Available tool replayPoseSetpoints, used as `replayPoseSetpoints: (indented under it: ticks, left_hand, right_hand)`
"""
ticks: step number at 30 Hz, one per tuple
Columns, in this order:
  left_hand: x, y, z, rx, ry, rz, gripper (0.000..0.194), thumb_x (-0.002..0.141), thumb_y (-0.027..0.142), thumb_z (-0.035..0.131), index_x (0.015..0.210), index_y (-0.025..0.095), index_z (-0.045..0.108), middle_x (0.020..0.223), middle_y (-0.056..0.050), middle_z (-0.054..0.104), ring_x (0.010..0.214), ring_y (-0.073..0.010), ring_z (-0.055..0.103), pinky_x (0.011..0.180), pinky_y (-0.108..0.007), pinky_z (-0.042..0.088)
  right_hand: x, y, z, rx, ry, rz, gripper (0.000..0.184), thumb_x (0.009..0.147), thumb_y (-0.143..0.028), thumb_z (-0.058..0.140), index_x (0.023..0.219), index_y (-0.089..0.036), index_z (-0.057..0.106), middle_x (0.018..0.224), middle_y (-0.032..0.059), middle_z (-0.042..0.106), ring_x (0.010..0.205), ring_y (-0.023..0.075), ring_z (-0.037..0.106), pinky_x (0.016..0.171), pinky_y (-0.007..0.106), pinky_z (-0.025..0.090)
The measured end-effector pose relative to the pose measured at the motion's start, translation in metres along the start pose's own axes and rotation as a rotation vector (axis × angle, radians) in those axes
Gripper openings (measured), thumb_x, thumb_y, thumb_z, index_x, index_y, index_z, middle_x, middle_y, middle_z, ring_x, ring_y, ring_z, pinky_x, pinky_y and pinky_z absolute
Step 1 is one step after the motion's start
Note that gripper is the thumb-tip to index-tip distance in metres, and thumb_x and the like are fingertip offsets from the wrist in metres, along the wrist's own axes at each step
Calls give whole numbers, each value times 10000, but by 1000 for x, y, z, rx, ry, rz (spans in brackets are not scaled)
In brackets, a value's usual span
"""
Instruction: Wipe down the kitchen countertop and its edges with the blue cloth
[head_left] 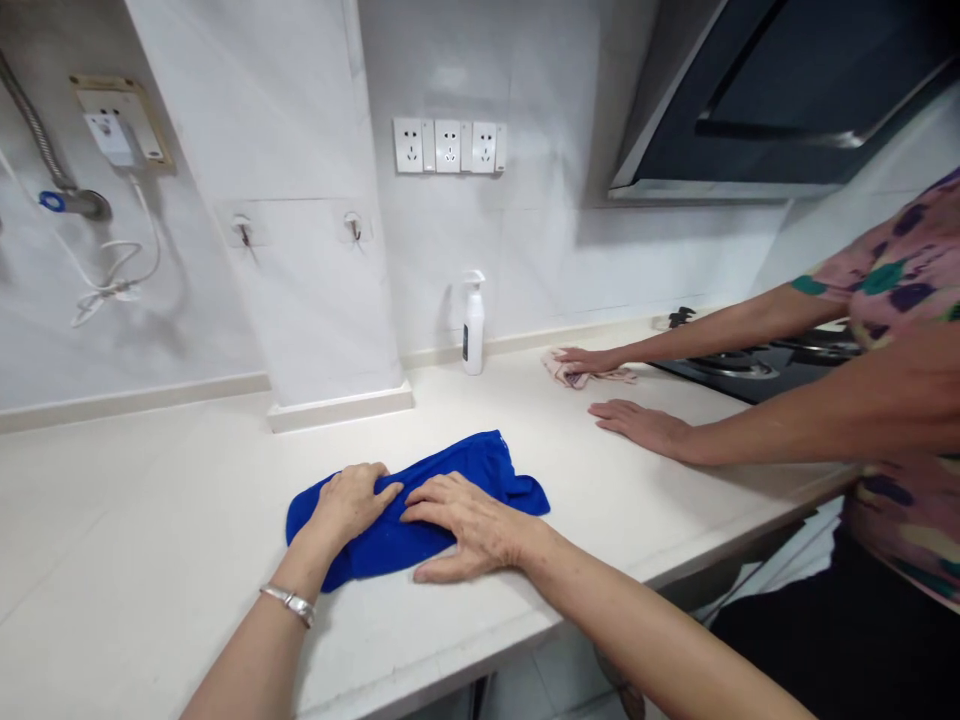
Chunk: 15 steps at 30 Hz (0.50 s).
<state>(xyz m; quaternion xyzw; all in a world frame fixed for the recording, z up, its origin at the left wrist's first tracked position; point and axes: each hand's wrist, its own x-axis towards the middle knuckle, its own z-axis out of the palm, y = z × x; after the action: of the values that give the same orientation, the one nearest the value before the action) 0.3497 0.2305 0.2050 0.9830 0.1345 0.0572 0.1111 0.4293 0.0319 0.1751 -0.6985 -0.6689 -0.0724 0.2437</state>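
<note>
The pale counter (pixel 150 500) runs beneath everything and carries the white pump bottle (pixel 473 335). To the right of the bottle is a co-worker (pixel 919 270), cut off by the edge of view. Nearer the wearer than the bottle, the blue cloth (pixel 480 470) lies on the counter, largely spread but creased at its right end; the laying-out looks partly done, and how much handling is left cannot be judged from this moment. In front of the bottle, the right hand (pixel 469 525) is open, fingers loosely curved on the cloth; farther left of the bottle, the left hand (pixel 352 503) lies on it, thumb out. Neither visibly grips; whether the left fingertips pinch fabric is hard to tell. Right of the bottle, a patterned cloth (pixel 553 370) is partly hidden under the co-worker's hand.
</note>
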Motion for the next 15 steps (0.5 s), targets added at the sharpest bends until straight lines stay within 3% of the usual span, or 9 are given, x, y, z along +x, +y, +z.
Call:
replayPoseSetpoints:
  ticks: [4, 6, 9, 12, 15]
  left_hand:
    - [5, -6, -2, -109, 36, 25, 349, 883, 524, 402, 911, 228, 585, 883, -88, 715, 849, -278, 678, 804, -405, 477]
    - [7, -7, -6, -301, 44, -6, 378, 862, 592, 436, 868, 235, 562, 680, -20, 665, 661, -216, 645, 709, -345, 476]
    - [7, -5, -17, -705, 142, -61, 449, 790, 670, 540, 875, 232, 584, 517, 35, 568, 493, -141, 534, 528, -247, 425]
    - [2, 1, -33, -1110, 397, -21, 442, 731, 636, 660, 883, 227, 592, 488, 58, 531, 431, -96, 461, 415, -189, 346]
    - [-5, 10, -44, -1254, 583, 67, 382, 732, 568, 709, 871, 233, 590, 447, 67, 502, 404, -108, 478, 355, -186, 337]
  right_hand:
    - [5, 2, 3, -86, 13, -37, 265, 955, -378, 539, 1155, -256, 661, 1225, 49, 657, 1142, 186, 568, 1003, 379, 411]
    - [8, 4, 1, -165, 75, -35, 266, 990, -323, 461, 1134, -244, 670, 1248, 56, 641, 1134, 183, 562, 974, 365, 415]
    - [11, 7, -7, -293, 344, 90, 297, 990, -314, 436, 1165, -257, 670, 1236, 79, 621, 1087, 206, 555, 923, 377, 437]
    - [11, 13, -17, -387, 699, 331, 366, 1002, -304, 365, 1173, -254, 685, 951, 93, 648, 886, 203, 569, 819, 370, 467]
    - [9, 19, -22, -370, 862, 410, 435, 1022, -299, 286, 1205, -210, 670, 723, 55, 625, 700, 166, 570, 722, 317, 486]
